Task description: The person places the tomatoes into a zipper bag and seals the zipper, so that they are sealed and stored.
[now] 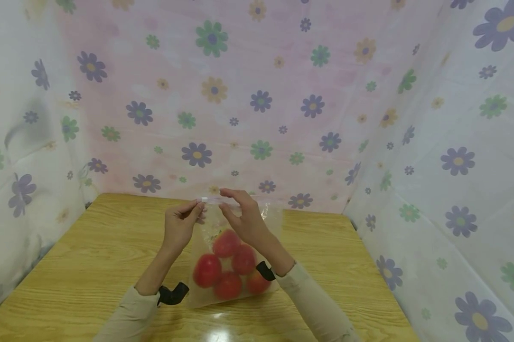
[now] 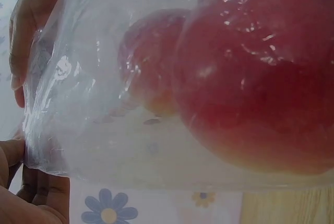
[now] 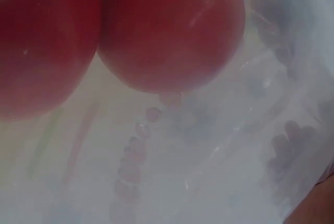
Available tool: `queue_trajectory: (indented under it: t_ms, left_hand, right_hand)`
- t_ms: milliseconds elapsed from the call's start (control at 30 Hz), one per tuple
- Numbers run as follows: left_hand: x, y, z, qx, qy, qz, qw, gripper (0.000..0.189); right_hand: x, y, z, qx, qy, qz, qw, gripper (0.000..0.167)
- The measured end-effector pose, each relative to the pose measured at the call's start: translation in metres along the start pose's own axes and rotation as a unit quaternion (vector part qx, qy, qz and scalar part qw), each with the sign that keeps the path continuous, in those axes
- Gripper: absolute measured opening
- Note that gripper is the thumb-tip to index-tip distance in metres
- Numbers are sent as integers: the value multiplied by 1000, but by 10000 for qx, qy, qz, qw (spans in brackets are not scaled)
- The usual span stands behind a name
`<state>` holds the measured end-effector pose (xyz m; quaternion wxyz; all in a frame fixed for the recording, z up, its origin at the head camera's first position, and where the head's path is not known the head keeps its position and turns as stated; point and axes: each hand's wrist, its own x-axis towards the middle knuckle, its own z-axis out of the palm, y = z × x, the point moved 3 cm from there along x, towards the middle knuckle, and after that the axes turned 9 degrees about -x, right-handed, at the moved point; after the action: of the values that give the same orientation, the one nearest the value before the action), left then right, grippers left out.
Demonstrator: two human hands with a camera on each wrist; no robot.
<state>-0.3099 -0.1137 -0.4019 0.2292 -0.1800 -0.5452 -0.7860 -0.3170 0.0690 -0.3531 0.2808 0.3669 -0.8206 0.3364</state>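
Observation:
A clear zip bag (image 1: pixel 210 297) with several red apples (image 1: pixel 207 270) inside is held up by its top edge over the wooden table. My left hand (image 1: pixel 180 225) pinches the bag's top left corner, right beside a small white slider (image 1: pixel 204 199). Close to the same top edge is my right hand (image 1: pixel 250 221), its thumb and forefinger spread apart with nothing seen gripped between them. In the left wrist view, apples (image 2: pixel 255 78) show large through the shiny plastic. Through the bag in the right wrist view, two apples (image 3: pixel 172 31) appear, and the fingers behind it are blurred.
The wooden table (image 1: pixel 124 237) extends to both sides of the bag. Flower-print cloth (image 1: pixel 239 71) hangs behind the table and along its left and right sides. A dark wrist camera mount (image 1: pixel 173 294) sits beside the left sleeve.

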Motion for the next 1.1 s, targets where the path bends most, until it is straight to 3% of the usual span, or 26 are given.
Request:
queue_trajectory:
  t_ms: [400,700,967,1100]
  left_hand:
    - [-1,4,-4,94,59,85,9999,21]
    - [-2,4,-5,305,82,106,9994,21]
    - [-1,5,-2,125,73,163,9998,20]
    - [-1,6,0,231,34,222,9995,19]
  right_hand:
    - [3,17,-2,29,-209,471,9987,24]
    - [6,17,-4,-67,108,314,9994,29]
    - [11,10,2,140,-53,-68,9999,29]
    - [15,7,3,-129,-129,-18,9998,27]
